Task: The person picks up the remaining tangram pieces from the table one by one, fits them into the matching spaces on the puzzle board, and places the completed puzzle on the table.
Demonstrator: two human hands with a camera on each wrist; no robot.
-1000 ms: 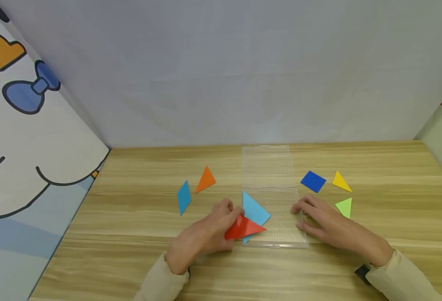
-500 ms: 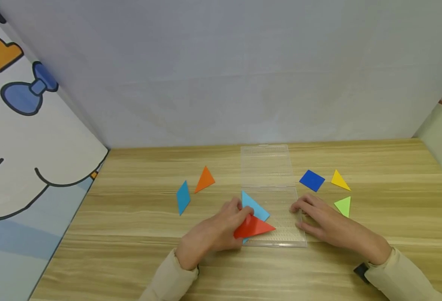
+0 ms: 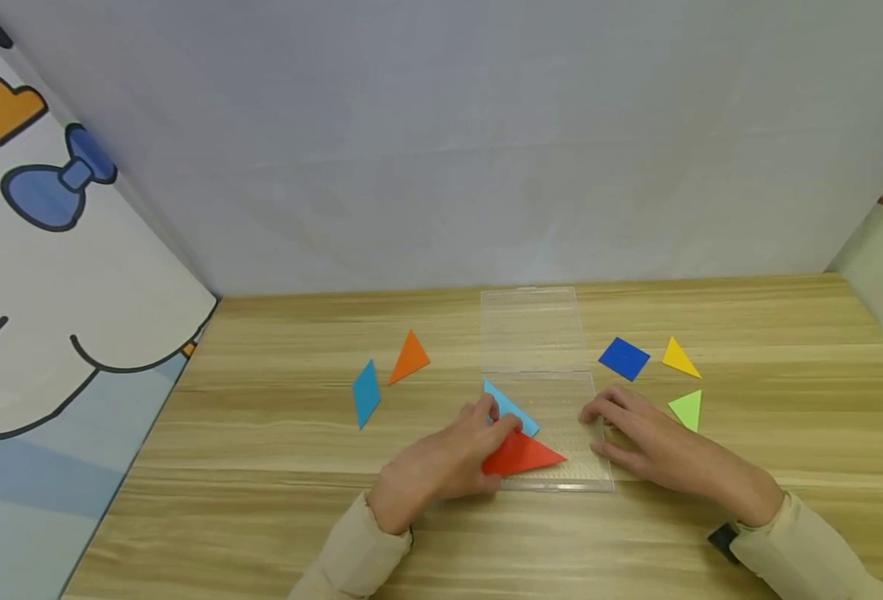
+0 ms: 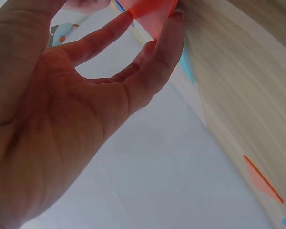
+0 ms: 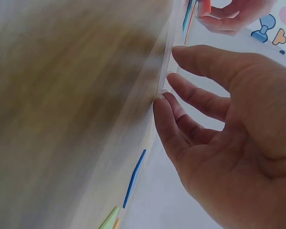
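My left hand [image 3: 449, 454] pinches a large red triangle [image 3: 527, 457] between thumb and fingers, above the near half of an opened clear plastic case [image 3: 569, 425]. In the left wrist view, the fingertips hold the red triangle [image 4: 155, 16] by its edges. Partly hidden beneath hand and red piece, a large light blue triangle [image 3: 514, 412] lies in the case's left side. My right hand [image 3: 644, 437] rests at the case's right edge, fingers relaxed; in the right wrist view its fingertips touch or nearly touch the case's rim [image 5: 166, 62].
Left of the case lie an orange triangle [image 3: 410, 359] and a blue parallelogram [image 3: 367, 395]. To the right are a dark blue square [image 3: 624, 359], a yellow triangle [image 3: 679, 359] and a light green triangle [image 3: 688, 409]. A pale cloth wall [image 3: 516, 208] borders the wooden table [image 3: 261, 500].
My left hand has carried the red triangle to the right over the case, covering more of the light blue triangle. The right hand has stayed at the case's edge.
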